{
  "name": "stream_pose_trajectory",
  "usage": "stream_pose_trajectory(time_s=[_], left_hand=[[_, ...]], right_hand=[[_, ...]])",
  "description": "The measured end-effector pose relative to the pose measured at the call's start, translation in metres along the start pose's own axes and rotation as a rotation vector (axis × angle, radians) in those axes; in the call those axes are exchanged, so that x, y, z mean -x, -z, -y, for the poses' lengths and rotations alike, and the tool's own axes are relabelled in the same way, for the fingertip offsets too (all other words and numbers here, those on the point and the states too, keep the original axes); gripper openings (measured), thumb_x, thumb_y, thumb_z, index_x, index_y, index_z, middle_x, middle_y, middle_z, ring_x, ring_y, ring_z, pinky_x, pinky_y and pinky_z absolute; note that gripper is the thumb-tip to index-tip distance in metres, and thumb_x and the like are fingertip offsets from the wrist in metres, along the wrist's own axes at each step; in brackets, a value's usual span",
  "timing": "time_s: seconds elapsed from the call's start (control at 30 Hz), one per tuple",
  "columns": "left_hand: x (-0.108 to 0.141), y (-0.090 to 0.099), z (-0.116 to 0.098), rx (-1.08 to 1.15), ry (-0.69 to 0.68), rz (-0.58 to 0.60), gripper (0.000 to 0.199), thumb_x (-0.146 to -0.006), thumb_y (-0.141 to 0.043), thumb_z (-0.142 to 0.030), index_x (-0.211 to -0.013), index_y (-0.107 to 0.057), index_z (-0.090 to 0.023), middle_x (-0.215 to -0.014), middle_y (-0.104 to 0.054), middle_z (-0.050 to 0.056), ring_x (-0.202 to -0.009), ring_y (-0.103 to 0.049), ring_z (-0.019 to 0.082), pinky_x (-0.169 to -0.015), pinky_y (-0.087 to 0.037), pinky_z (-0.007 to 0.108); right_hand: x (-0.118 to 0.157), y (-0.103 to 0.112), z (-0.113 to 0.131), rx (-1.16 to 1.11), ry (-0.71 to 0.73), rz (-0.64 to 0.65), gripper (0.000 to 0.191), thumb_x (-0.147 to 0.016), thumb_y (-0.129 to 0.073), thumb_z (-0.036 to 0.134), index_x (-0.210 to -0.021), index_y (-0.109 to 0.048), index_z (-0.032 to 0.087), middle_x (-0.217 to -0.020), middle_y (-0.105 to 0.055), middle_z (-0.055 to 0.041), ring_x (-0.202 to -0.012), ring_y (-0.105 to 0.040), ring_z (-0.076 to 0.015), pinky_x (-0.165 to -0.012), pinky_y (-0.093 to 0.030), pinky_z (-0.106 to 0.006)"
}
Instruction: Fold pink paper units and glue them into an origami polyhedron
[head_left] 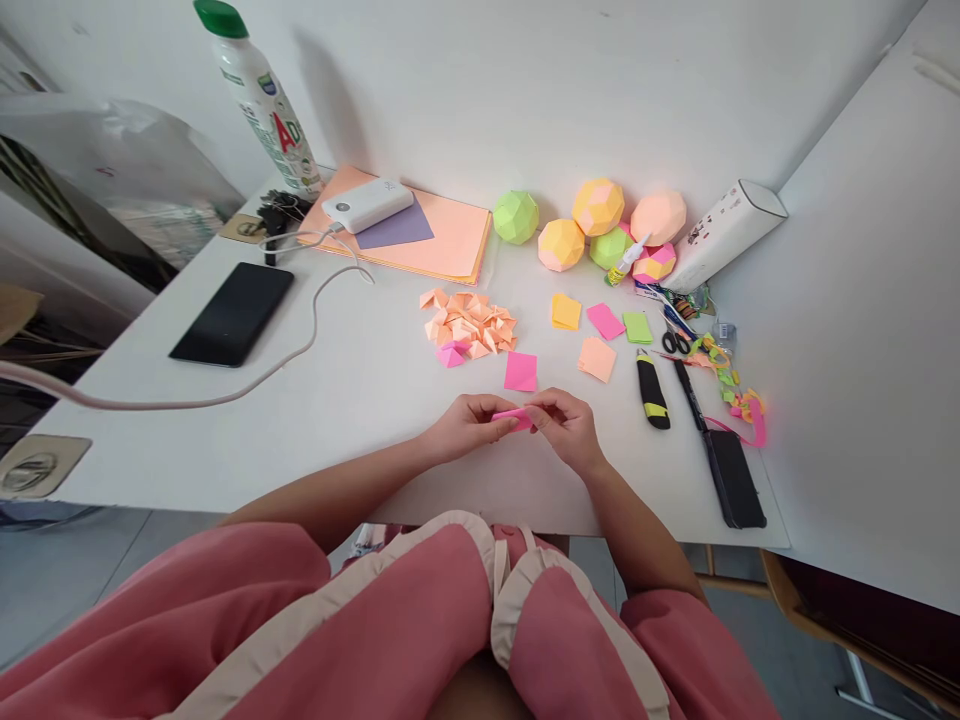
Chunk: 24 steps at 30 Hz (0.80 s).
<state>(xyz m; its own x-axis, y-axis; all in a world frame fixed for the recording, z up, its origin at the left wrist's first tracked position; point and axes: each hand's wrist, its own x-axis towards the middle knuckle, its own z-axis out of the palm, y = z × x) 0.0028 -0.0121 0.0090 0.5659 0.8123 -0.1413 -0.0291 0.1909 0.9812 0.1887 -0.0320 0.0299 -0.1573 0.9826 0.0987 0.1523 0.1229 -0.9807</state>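
A small folded piece of pink paper [511, 418] is held between my two hands, just above the table near its front. My left hand [474, 425] pinches its left end between thumb and fingers. At the right end, my right hand [561, 422] grips it with thumb and forefinger, covering that part. Right behind my hands lies a flat pink paper square [520, 371]. A heap of folded peach paper pieces [474, 324] sits farther back to the left, with a folded pink piece [452, 353] at its front edge.
Small stacks of orange [565, 312], pink [605, 321], green [637, 327] and peach squares [597, 359] lie behind right. Several paper balls [516, 217] line the wall. A cutter [652, 390], scissors [676, 343] and black case [735, 478] are right; a phone [232, 314] and cable [311, 330] left.
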Motion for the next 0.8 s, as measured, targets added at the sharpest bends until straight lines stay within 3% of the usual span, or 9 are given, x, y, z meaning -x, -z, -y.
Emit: stream_pose_trajectory(time_s=[0.2, 0.4, 0.8], left_hand=[[-0.0020, 0.0009, 0.0007, -0.035, -0.151, -0.076, 0.025, -0.077, -0.064, -0.039, -0.076, -0.063, -0.014, -0.072, -0.055, 0.001, -0.062, -0.045, 0.009, -0.057, -0.039, 0.023], [-0.0012, -0.0009, -0.0026, -0.010, -0.143, -0.072, 0.028, -0.077, -0.063, -0.042, -0.074, -0.065, -0.014, -0.071, -0.058, 0.002, -0.063, -0.050, 0.010, -0.058, -0.041, 0.024], [-0.0021, -0.0004, -0.0022, 0.059, -0.118, -0.095, 0.021, -0.076, -0.065, -0.037, -0.071, -0.068, -0.017, -0.065, -0.054, -0.001, -0.059, -0.048, 0.009, -0.056, -0.042, 0.023]], right_hand=[[0.0005, 0.0007, -0.0028, -0.024, -0.043, -0.098, 0.013, -0.077, -0.067, 0.033, -0.078, -0.065, 0.020, -0.072, -0.062, 0.0006, -0.054, -0.056, -0.0095, -0.054, -0.050, -0.027], [0.0012, -0.0028, -0.0037, -0.032, -0.076, -0.032, 0.013, -0.074, -0.070, 0.032, -0.079, -0.069, 0.020, -0.074, -0.065, -0.0008, -0.057, -0.059, -0.0104, -0.055, -0.053, -0.027], [0.0012, -0.0041, -0.0043, -0.073, -0.087, -0.022, 0.013, -0.073, -0.071, 0.030, -0.079, -0.071, 0.019, -0.071, -0.068, -0.0011, -0.055, -0.059, -0.0103, -0.054, -0.054, -0.026]])
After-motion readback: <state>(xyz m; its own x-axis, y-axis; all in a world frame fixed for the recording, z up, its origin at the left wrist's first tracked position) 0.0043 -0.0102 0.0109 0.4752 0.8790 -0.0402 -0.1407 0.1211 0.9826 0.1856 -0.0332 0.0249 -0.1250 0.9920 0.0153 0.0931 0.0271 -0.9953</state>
